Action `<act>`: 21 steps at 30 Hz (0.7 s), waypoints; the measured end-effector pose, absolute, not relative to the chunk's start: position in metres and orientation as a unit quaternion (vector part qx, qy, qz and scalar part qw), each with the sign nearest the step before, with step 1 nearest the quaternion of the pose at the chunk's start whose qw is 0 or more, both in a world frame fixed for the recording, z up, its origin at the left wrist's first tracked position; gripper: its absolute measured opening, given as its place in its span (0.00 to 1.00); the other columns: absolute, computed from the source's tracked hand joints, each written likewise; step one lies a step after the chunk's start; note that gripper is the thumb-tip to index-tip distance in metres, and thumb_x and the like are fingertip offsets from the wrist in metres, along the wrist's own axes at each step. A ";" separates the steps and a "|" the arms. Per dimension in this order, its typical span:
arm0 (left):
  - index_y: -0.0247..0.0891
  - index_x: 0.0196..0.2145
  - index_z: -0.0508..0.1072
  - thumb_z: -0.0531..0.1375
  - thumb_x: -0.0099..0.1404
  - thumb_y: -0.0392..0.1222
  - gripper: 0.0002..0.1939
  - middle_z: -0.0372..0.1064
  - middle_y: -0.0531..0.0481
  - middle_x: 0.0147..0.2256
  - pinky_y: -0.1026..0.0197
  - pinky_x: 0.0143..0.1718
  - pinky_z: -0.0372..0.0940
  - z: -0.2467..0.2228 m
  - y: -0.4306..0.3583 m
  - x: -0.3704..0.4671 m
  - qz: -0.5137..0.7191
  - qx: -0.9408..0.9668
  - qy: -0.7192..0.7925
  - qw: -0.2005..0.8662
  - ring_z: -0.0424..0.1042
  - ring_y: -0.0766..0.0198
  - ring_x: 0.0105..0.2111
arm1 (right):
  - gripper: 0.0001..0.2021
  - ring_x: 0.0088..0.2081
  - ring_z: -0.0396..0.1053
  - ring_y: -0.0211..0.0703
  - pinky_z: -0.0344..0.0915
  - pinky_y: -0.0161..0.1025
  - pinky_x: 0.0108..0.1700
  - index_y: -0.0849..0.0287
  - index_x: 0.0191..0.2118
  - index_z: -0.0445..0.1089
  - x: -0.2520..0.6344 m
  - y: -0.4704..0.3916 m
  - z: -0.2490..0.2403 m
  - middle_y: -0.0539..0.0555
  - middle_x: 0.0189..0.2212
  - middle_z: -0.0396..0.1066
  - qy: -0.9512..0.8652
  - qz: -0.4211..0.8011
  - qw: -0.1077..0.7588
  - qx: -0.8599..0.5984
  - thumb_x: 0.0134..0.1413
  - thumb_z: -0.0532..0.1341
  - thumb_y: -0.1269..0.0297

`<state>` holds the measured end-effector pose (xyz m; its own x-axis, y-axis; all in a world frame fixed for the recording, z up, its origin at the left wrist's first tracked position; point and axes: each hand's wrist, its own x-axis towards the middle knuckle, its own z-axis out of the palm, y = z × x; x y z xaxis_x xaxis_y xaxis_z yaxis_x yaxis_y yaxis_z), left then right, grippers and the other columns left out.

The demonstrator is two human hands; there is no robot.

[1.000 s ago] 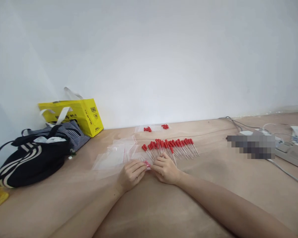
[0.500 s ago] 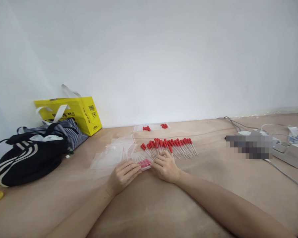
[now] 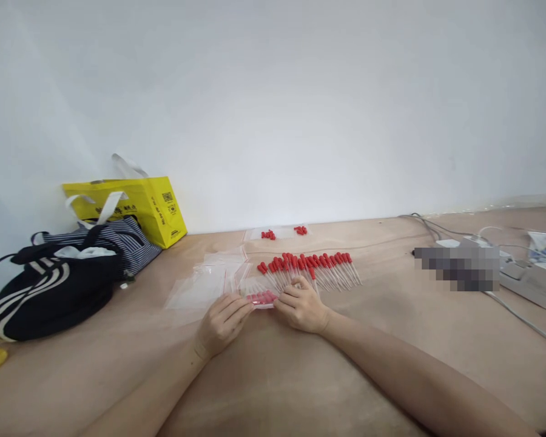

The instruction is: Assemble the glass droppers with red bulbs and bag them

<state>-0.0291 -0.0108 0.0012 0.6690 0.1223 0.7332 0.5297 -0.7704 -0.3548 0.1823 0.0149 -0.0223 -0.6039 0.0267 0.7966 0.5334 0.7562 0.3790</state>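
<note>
Between my hands is a clear zip bag [image 3: 262,298] with several red-capped droppers inside, their red bulbs toward me. My left hand [image 3: 222,321] is closed on the bag's near left corner. At the near right corner, my right hand [image 3: 300,305] pinches the same edge with fingers curled. Just beyond my right hand lies a row of loose droppers [image 3: 332,267] with red rubber bulbs and clear stems. Flat clear zip bags [image 3: 200,285] are spread out left of the filled one. My fingertips partly hide the bag's edge.
Two filled bags [image 3: 282,233] with red-bulbed droppers lie near the wall. A yellow bag [image 3: 164,212], a striped bag [image 3: 134,243] and a black bag [image 3: 73,291] stand at the left. Power strips [image 3: 532,279] and cables [image 3: 523,321] lie at the right, beside a pixelated patch.
The near edge of the filled bag has turned level and more of its red bulbs show. My left hand has shifted slightly left; my right hand stays almost in place.
</note>
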 end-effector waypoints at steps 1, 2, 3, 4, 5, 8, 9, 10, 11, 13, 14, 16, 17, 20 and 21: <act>0.34 0.36 0.68 0.54 0.59 0.28 0.08 0.72 0.48 0.29 0.60 0.32 0.66 0.002 -0.011 -0.028 -0.359 -0.869 -0.191 0.282 0.69 0.63 0.31 | 0.13 0.24 0.53 0.34 0.49 0.39 0.37 0.61 0.21 0.63 0.182 0.015 -0.023 0.48 0.17 0.61 -0.841 -0.301 0.415 -0.176 0.50 0.48 0.77; 0.35 0.36 0.68 0.54 0.59 0.29 0.08 0.72 0.48 0.29 0.59 0.33 0.66 0.002 -0.010 -0.026 -0.356 -0.870 -0.191 0.283 0.69 0.63 0.31 | 0.13 0.24 0.53 0.34 0.49 0.39 0.37 0.61 0.21 0.64 0.181 0.015 -0.023 0.48 0.17 0.61 -0.840 -0.294 0.416 -0.185 0.50 0.48 0.78; 0.35 0.36 0.68 0.54 0.59 0.29 0.08 0.72 0.48 0.30 0.59 0.33 0.66 0.003 -0.010 -0.025 -0.355 -0.871 -0.187 0.283 0.69 0.63 0.32 | 0.12 0.24 0.54 0.35 0.49 0.39 0.37 0.61 0.22 0.64 0.180 0.015 -0.023 0.48 0.17 0.61 -0.840 -0.287 0.418 -0.191 0.50 0.48 0.77; 0.35 0.36 0.68 0.54 0.59 0.29 0.08 0.72 0.48 0.30 0.59 0.33 0.66 0.003 -0.009 -0.023 -0.354 -0.873 -0.180 0.284 0.69 0.63 0.32 | 0.12 0.24 0.54 0.35 0.49 0.39 0.36 0.61 0.22 0.64 0.179 0.015 -0.023 0.49 0.17 0.61 -0.841 -0.281 0.419 -0.195 0.50 0.48 0.77; 0.35 0.35 0.68 0.54 0.59 0.29 0.07 0.72 0.48 0.30 0.59 0.33 0.66 0.003 -0.008 -0.022 -0.355 -0.873 -0.173 0.285 0.69 0.63 0.32 | 0.12 0.24 0.54 0.35 0.49 0.38 0.36 0.61 0.22 0.64 0.179 0.014 -0.023 0.49 0.18 0.61 -0.842 -0.275 0.420 -0.196 0.50 0.49 0.76; 0.34 0.35 0.68 0.54 0.59 0.28 0.07 0.72 0.48 0.30 0.58 0.33 0.65 0.002 -0.005 -0.019 -0.348 -0.878 -0.156 0.290 0.69 0.63 0.31 | 0.11 0.24 0.54 0.35 0.49 0.38 0.36 0.61 0.23 0.65 0.176 0.011 -0.020 0.48 0.18 0.61 -0.844 -0.263 0.422 -0.200 0.52 0.50 0.74; 0.33 0.35 0.68 0.54 0.59 0.28 0.07 0.72 0.48 0.30 0.58 0.33 0.65 0.001 -0.004 -0.018 -0.344 -0.879 -0.151 0.293 0.69 0.63 0.31 | 0.11 0.25 0.55 0.35 0.49 0.37 0.36 0.61 0.23 0.65 0.175 0.009 -0.020 0.48 0.18 0.61 -0.846 -0.260 0.421 -0.201 0.52 0.50 0.73; 0.33 0.35 0.68 0.55 0.59 0.28 0.06 0.73 0.47 0.30 0.58 0.33 0.65 0.000 -0.003 -0.017 -0.339 -0.880 -0.147 0.297 0.70 0.63 0.31 | 0.10 0.25 0.55 0.35 0.49 0.37 0.36 0.61 0.24 0.65 0.174 0.009 -0.019 0.49 0.18 0.62 -0.847 -0.258 0.419 -0.200 0.53 0.50 0.73; 0.32 0.35 0.68 0.55 0.59 0.28 0.06 0.73 0.47 0.30 0.58 0.34 0.65 0.000 -0.003 -0.017 -0.335 -0.881 -0.145 0.302 0.70 0.63 0.31 | 0.10 0.25 0.55 0.35 0.48 0.37 0.35 0.61 0.24 0.65 0.173 0.008 -0.019 0.49 0.19 0.62 -0.849 -0.257 0.417 -0.197 0.53 0.50 0.73; 0.33 0.34 0.68 0.54 0.59 0.29 0.05 0.73 0.47 0.30 0.58 0.34 0.64 -0.001 -0.002 -0.016 -0.331 -0.881 -0.141 0.309 0.70 0.63 0.31 | 0.10 0.25 0.55 0.35 0.48 0.38 0.35 0.61 0.25 0.65 0.172 0.007 -0.019 0.49 0.20 0.63 -0.851 -0.261 0.414 -0.190 0.52 0.50 0.74; 0.33 0.34 0.68 0.54 0.59 0.29 0.05 0.73 0.47 0.30 0.58 0.34 0.64 -0.001 -0.003 -0.016 -0.329 -0.880 -0.143 0.312 0.70 0.64 0.31 | 0.10 0.25 0.55 0.35 0.48 0.38 0.35 0.61 0.25 0.65 0.172 0.007 -0.019 0.49 0.20 0.63 -0.850 -0.265 0.414 -0.190 0.52 0.50 0.75; 0.34 0.34 0.68 0.53 0.60 0.28 0.06 0.73 0.48 0.30 0.58 0.35 0.64 0.000 -0.004 -0.015 -0.332 -0.876 -0.148 0.318 0.70 0.64 0.31 | 0.10 0.25 0.55 0.35 0.47 0.38 0.35 0.61 0.25 0.65 0.172 0.007 -0.019 0.49 0.19 0.63 -0.848 -0.272 0.413 -0.192 0.51 0.50 0.76; 0.34 0.34 0.68 0.53 0.60 0.28 0.07 0.73 0.48 0.30 0.58 0.35 0.64 0.000 -0.005 -0.015 -0.334 -0.873 -0.151 0.320 0.70 0.64 0.31 | 0.10 0.25 0.54 0.35 0.47 0.38 0.35 0.61 0.24 0.65 0.172 0.007 -0.019 0.49 0.18 0.63 -0.847 -0.274 0.412 -0.194 0.50 0.50 0.77; 0.34 0.34 0.67 0.52 0.60 0.28 0.07 0.73 0.48 0.30 0.56 0.37 0.64 0.000 -0.006 -0.015 -0.337 -0.869 -0.154 0.326 0.70 0.64 0.32 | 0.09 0.25 0.54 0.35 0.46 0.40 0.36 0.61 0.24 0.64 0.172 0.005 -0.018 0.48 0.18 0.63 -0.847 -0.265 0.415 -0.199 0.47 0.50 0.77; 0.34 0.34 0.67 0.52 0.60 0.28 0.08 0.73 0.48 0.30 0.56 0.38 0.64 0.000 -0.006 -0.016 -0.335 -0.870 -0.152 0.329 0.69 0.64 0.32 | 0.09 0.25 0.54 0.35 0.46 0.40 0.36 0.61 0.24 0.64 0.172 0.005 -0.017 0.48 0.18 0.63 -0.848 -0.259 0.417 -0.201 0.46 0.50 0.76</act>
